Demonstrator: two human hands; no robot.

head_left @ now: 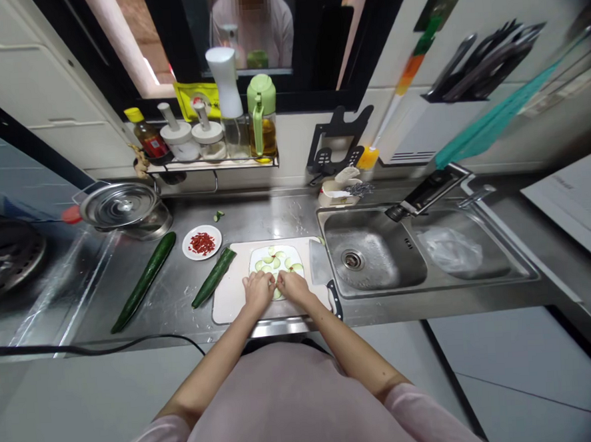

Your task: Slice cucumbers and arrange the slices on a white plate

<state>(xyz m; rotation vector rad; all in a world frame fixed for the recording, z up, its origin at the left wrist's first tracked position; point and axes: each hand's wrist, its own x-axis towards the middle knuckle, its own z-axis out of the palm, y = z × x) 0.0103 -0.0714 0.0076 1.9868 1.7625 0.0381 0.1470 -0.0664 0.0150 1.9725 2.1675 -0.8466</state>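
A white square plate (252,258) lies on the pale cutting board (230,295). Thin pale-green cucumber slices (277,262) are laid out on it in curved groups, with small red bits among some. My left hand (260,291) and my right hand (293,288) meet over the plate's near part, fingertips pinched close together above a slice. What they pinch is too small and covered to tell. A cut piece of cucumber (213,277) rests across the board's left edge. Along the right edge lies a kitchen knife (334,298) with a black handle.
A small dish of chopped red pieces (201,243) and a whole cucumber (145,281) lie to the left, near a lidded steel pot (124,208). On the right is a double sink (379,286) with a faucet (426,193). Bottles stand on a wall rack (212,165).
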